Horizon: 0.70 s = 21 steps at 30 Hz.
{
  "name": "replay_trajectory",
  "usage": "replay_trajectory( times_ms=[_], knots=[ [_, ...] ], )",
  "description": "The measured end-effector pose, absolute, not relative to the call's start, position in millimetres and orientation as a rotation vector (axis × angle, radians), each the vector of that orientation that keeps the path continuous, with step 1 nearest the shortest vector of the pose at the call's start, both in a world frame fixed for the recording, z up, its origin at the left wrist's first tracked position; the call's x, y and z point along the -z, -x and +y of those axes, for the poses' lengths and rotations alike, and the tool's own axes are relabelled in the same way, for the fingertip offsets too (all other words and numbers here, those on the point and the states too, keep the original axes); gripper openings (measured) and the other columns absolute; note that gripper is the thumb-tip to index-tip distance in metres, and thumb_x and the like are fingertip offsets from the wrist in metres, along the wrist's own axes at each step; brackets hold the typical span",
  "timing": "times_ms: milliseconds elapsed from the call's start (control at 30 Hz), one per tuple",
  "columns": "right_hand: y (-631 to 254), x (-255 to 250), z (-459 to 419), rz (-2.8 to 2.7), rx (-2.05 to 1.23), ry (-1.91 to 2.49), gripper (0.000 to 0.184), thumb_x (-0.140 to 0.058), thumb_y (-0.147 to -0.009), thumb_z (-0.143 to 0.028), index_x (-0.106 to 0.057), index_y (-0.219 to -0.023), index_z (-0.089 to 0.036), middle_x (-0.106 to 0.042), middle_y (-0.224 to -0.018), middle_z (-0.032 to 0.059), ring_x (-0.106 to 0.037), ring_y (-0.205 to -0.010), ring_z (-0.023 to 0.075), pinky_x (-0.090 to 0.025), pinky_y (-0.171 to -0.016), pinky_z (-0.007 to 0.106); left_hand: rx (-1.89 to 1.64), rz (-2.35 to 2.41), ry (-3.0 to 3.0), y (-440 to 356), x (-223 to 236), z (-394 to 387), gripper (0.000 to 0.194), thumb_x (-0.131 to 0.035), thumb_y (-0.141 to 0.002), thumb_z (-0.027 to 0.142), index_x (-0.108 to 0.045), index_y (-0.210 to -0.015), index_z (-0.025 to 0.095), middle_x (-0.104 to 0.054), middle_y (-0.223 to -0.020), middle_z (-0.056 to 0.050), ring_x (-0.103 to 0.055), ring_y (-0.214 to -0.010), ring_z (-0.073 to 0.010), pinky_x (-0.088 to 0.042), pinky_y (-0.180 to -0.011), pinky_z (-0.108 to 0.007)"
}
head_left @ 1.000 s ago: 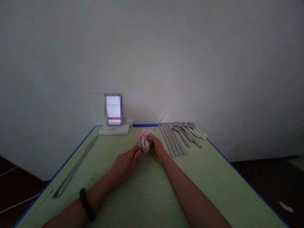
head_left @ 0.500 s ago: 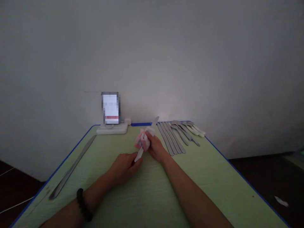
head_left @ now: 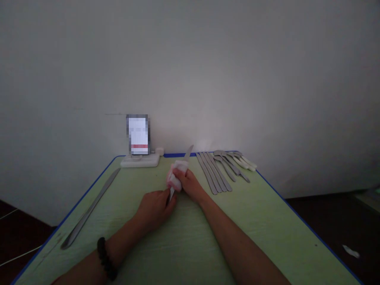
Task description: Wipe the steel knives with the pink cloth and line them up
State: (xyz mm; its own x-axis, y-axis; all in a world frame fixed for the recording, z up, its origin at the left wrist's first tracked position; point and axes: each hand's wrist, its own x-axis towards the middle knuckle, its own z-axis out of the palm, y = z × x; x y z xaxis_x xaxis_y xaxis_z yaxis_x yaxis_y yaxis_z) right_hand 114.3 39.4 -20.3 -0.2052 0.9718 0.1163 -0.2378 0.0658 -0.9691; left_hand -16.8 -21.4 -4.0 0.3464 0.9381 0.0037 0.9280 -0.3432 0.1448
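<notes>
Knife (head_left: 189, 152) tip has shifted left, left hand (head_left: 156, 206) pinching it, right hand (head_left: 192, 187) squeezing cloth (head_left: 175, 183).

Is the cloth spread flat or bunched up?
Bunched up: the cloth sits crumpled in the right hand, covering the middle of the knife.

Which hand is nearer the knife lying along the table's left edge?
Left: your left hand is to the right of that knife; your right hand, around the cloth, is farther right.
</notes>
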Motion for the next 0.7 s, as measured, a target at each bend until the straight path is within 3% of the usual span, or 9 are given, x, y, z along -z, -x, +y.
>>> replay_trajectory(
  times_ms=[267,400,567,700],
  knots=[
    [-122.8,19.2,52.6,-0.423,-1.557,0.664,0.027,-0.063,-0.071,-0.047,-0.057,-0.078,-0.021,-0.059,-0.066,-0.0033,-0.052,-0.058,0.0118,-0.044,-0.056,0.025,-0.138,1.324,-2.656,26.4,2.5,-22.1,0.045,-0.022,-0.094,0.032,-0.055,-0.067,0.018,-0.063,-0.064,-0.005,-0.058,-0.059,-0.0166,-0.038,-0.06,-0.027],
    [-122.4,19.5,52.6,-0.51,-1.561,0.666,0.027,-0.069,-0.067,-0.042,-0.056,-0.077,-0.021,-0.057,-0.064,-0.0043,-0.05,-0.056,0.0105,-0.042,-0.053,0.023,-0.201,1.347,-2.635,26.1,4.8,-25.0,0.041,-0.022,-0.093,0.031,-0.054,-0.07,0.018,-0.062,-0.067,-0.006,-0.058,-0.063,-0.018,-0.039,-0.063,-0.028],
    [-117.8,20.3,47.8,-0.743,-1.609,0.643,0.032,-0.071,-0.064,-0.046,-0.055,-0.071,-0.019,-0.054,-0.063,-0.0041,-0.046,-0.055,0.0087,-0.039,-0.053,0.021,-0.388,1.378,-2.464,26.2,7.7,-25.7,0.026,-0.028,-0.091,0.026,-0.052,-0.092,0.019,-0.065,-0.082,-0.006,-0.06,-0.075,-0.0187,-0.042,-0.072,-0.029],
    [-116.8,19.5,45.3,-0.885,-1.607,0.64,0.034,-0.07,-0.064,-0.048,-0.054,-0.069,-0.019,-0.049,-0.059,-0.0052,-0.041,-0.053,0.0083,-0.036,-0.052,0.021,-0.411,1.39,-2.432,27.2,10.3,-24.5,0.025,-0.029,-0.091,0.027,-0.052,-0.098,0.019,-0.064,-0.085,-0.007,-0.059,-0.081,-0.0209,-0.042,-0.076,-0.032]
  ],
)
